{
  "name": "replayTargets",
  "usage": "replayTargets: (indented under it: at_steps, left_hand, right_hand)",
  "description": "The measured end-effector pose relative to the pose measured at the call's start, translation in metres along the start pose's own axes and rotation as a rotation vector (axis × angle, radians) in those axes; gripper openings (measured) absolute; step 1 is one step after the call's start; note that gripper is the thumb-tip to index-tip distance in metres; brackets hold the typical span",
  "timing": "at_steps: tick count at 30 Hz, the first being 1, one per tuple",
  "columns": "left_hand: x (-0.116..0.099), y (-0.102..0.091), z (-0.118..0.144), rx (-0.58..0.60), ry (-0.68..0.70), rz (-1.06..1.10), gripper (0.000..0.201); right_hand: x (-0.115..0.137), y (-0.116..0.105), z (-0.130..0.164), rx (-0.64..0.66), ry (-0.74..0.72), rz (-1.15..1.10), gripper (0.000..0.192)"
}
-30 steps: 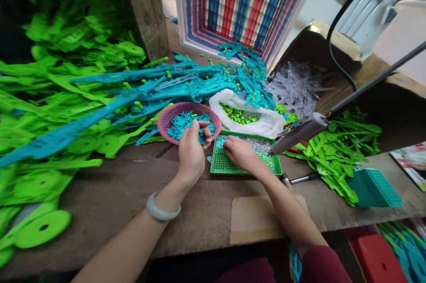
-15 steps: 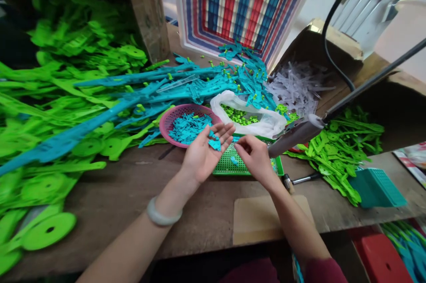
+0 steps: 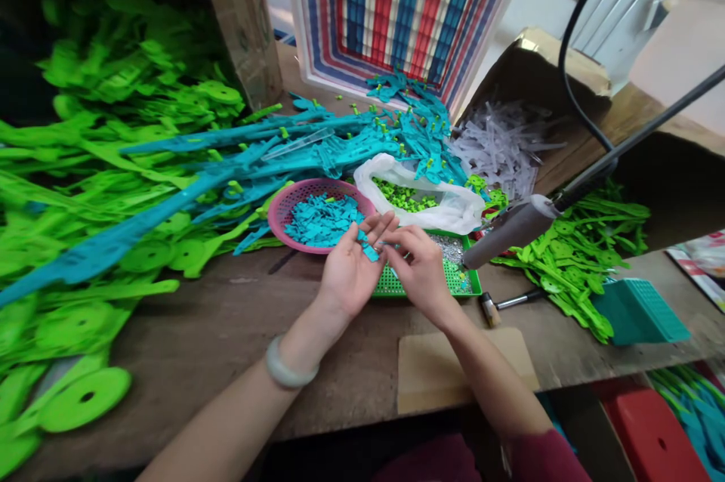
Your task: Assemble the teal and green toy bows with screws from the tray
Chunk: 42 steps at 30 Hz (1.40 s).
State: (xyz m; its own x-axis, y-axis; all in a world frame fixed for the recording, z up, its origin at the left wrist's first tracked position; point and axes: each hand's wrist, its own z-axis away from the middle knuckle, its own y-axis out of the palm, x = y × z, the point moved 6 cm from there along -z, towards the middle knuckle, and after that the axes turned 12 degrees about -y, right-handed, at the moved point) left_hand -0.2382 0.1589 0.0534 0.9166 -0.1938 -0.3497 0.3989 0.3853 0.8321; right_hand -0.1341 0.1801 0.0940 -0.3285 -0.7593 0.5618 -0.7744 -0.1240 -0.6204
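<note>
My left hand [image 3: 354,267] is turned palm up and slightly cupped, with a few small blue plastic pieces [image 3: 369,249] lying on the palm and fingers. Close against its fingertips, my right hand [image 3: 418,263] is pinched, and a bit of blue shows at its thumb and forefinger. Behind the left hand stands a pink basket [image 3: 275,221] heaped with blue pieces. Below both hands lies a green perforated tray [image 3: 453,282] with small silvery parts, partly hidden by the right hand. A white plastic bag [image 3: 461,211] of small green pieces sits beyond it.
Long blue plastic parts [image 3: 306,149] and piles of green ones [image 3: 102,187] cover the left and back. A grey-wrapped tool [image 3: 510,229] on a rod slants in at right. A hammer [image 3: 492,308], cardboard sheet [image 3: 464,376] and teal basket [image 3: 646,312] lie on the wooden table.
My right hand has moved left, up to the fingers of my left hand. My left hand has shifted slightly right and stays palm up. More of the tray's silvery parts show.
</note>
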Motion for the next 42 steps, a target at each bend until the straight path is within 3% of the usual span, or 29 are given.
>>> replayTargets:
  at_steps: [3, 8, 14, 22, 26, 32, 37, 39, 42]
  left_hand:
    - [-0.011, -0.002, 0.002, -0.012, 0.049, 0.059, 0.044]
    - [-0.031, 0.0, 0.006, -0.016, 0.143, 0.087, 0.049]
    - [-0.043, -0.004, 0.005, -0.08, 0.189, 0.124, 0.051]
    - [-0.044, -0.011, 0.0, -0.052, 0.179, 0.105, 0.044]
    - [-0.044, -0.011, -0.002, -0.055, 0.187, 0.092, 0.044]
    - [-0.047, -0.008, -0.004, -0.037, 0.412, -0.508, 0.04]
    - [-0.033, -0.007, 0.002, -0.062, 0.572, -0.912, 0.029]
    - [-0.027, 0.0, 0.002, -0.068, 0.64, -1.094, 0.026]
    - [-0.017, 0.014, -0.003, -0.033, 0.705, -1.34, 0.014]
  right_hand:
    - [-0.013, -0.014, 0.005, 0.061, 0.081, 0.093, 0.01]
    - [-0.035, 0.014, 0.028, 0.555, 0.24, 0.355, 0.008]
    - [-0.043, 0.031, 0.031, 0.623, 0.253, 0.319, 0.018]
    - [-0.047, 0.019, 0.026, 0.504, 0.2, 0.237, 0.027]
    - [-0.052, 0.021, 0.006, 0.395, 0.185, 0.201, 0.025]
    - [-0.038, 0.011, -0.025, 0.137, 0.116, 0.138, 0.006]
    - [0.019, -0.022, 0.013, -0.148, -0.133, -0.026, 0.012]
    - [0.041, -0.029, 0.041, -0.156, -0.237, -0.009, 0.011]
    - [0.059, -0.031, 0.086, -0.058, -0.351, 0.099, 0.015]
